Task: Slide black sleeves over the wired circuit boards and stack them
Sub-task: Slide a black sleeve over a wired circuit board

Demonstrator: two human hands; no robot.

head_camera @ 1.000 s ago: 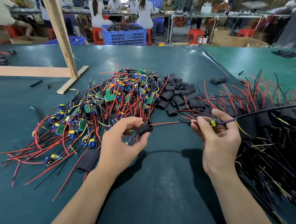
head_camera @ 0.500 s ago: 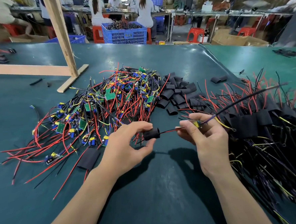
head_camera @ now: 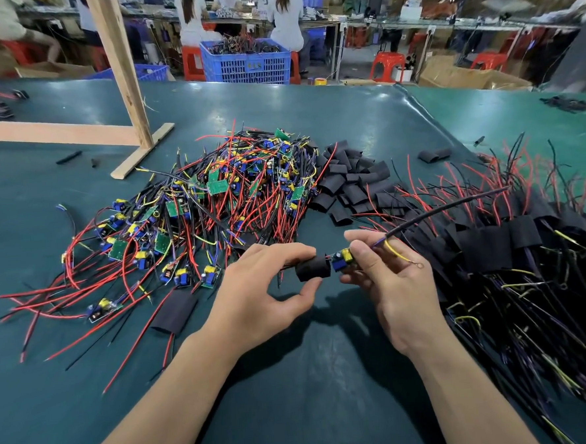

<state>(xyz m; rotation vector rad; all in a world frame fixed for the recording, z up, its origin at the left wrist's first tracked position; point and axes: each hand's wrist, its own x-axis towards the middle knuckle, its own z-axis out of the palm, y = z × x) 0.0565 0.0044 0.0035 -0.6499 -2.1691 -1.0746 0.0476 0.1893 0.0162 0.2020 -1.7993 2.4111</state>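
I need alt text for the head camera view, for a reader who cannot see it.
The left hand pinches a black sleeve at the end of a small circuit board held by the right hand, above a green table with piles of wired boards and sleeves.

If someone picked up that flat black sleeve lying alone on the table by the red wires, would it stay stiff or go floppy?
Probably soft and light: the black sleeve lies pressed flat on the green table, like thin tubing. It likely won't roll, being flattened. The sleeve in the left hand keeps an open tube shape, so some springiness seems likely.
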